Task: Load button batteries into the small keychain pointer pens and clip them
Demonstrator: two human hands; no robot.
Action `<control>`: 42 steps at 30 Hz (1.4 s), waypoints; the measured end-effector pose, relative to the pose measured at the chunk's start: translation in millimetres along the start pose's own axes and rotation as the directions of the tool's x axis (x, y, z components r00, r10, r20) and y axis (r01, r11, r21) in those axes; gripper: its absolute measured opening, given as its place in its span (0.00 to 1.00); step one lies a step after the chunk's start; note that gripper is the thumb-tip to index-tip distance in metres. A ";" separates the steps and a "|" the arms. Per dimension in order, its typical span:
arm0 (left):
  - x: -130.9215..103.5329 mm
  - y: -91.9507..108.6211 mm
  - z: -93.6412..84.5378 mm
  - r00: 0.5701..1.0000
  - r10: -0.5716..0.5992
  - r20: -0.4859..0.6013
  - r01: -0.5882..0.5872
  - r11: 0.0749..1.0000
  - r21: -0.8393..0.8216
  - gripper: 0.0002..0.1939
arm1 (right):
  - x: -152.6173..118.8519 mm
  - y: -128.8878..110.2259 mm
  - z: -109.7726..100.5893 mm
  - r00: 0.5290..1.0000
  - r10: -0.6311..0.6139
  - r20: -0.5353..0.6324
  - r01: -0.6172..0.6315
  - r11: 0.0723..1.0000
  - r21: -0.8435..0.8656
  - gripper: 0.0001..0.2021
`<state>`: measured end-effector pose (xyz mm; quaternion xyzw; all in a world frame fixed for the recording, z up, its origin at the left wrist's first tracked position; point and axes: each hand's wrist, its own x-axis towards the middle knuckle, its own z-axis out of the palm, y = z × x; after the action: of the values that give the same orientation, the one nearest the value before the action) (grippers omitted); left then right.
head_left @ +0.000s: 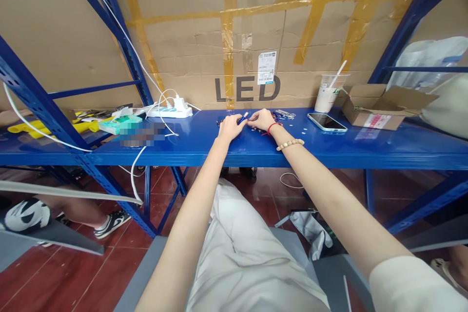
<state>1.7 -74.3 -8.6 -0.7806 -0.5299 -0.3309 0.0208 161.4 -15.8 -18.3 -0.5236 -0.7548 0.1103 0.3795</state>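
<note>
Over the blue shelf top, my left hand (230, 127) pinches a small blue piece with a pale tip (243, 117); its exact kind is too small to tell. My right hand (262, 120) is close beside it, fingertips pressed together at the pale end. Whatever those fingertips hold is too small to make out. Small dark and reddish bits lie under and between the hands, partly hidden by them. Just beyond my right wrist is a little heap of thin metallic pieces (284, 115). A few small whitish spots show on the surface to its right.
To the right stand a phone (327, 122), a plastic cup with a straw (328, 93) and an open cardboard box (376, 107). A power strip (171, 112) with white cables lies left. A large taped carton (190, 58) backs the blue shelf (197, 144). Another person's leg (80, 207) shows lower left.
</note>
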 end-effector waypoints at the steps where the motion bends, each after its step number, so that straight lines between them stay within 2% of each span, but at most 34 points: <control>1: 0.1 -0.7 0.3 1.000 0.003 0.000 -0.003 1.000 -0.004 0.17 | -0.6 -1.7 -0.2 1.000 0.013 0.001 -0.013 1.000 0.027 0.06; 4: 0.5 -2.0 0.8 1.000 -0.004 0.012 0.004 1.000 -0.012 0.15 | -1.7 -8.4 -1.0 0.997 0.072 -0.023 -0.066 0.979 0.193 0.07; 8: 0.8 -2.1 0.9 0.997 -0.068 0.037 0.069 0.997 -0.026 0.16 | -2.5 -18.2 -4.4 0.988 0.144 -0.057 -0.102 0.879 0.467 0.11; 11: 1.2 -2.7 1.6 0.996 -0.075 0.056 0.079 0.995 -0.069 0.18 | -3.4 -22.5 -7.3 0.989 0.146 -0.034 -0.103 0.826 0.554 0.14; 15: 3.0 -4.2 3.9 0.997 -0.053 0.054 0.057 0.996 -0.069 0.18 | -2.2 -20.7 -7.6 0.990 0.138 -0.009 -0.107 0.803 0.586 0.16; 21: 4.6 -3.3 4.8 0.992 -0.115 0.060 0.115 0.993 0.012 0.18 | 1.2 -14.3 -5.6 0.993 0.103 -0.059 -0.049 0.807 0.589 0.21; 25: 4.4 -2.3 4.0 0.989 -0.124 0.083 0.121 0.992 0.039 0.19 | -1.8 -15.5 -5.9 0.998 0.056 -0.005 -0.044 0.821 0.570 0.21; 29: 3.8 -1.8 3.5 0.988 -0.122 0.097 0.117 0.992 0.049 0.18 | -3.3 -15.6 -5.9 0.998 0.061 0.034 -0.069 0.826 0.559 0.22; 42: 4.3 -2.9 5.3 0.989 -0.113 0.092 0.111 0.993 0.035 0.18 | -5.8 -18.9 -7.8 0.995 0.049 0.088 -0.090 0.828 0.553 0.24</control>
<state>2.8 -67.5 -11.3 -0.7638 -0.5781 -0.2868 -0.0111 154.4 -30.8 -4.9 -0.4136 -0.6832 0.3570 0.4844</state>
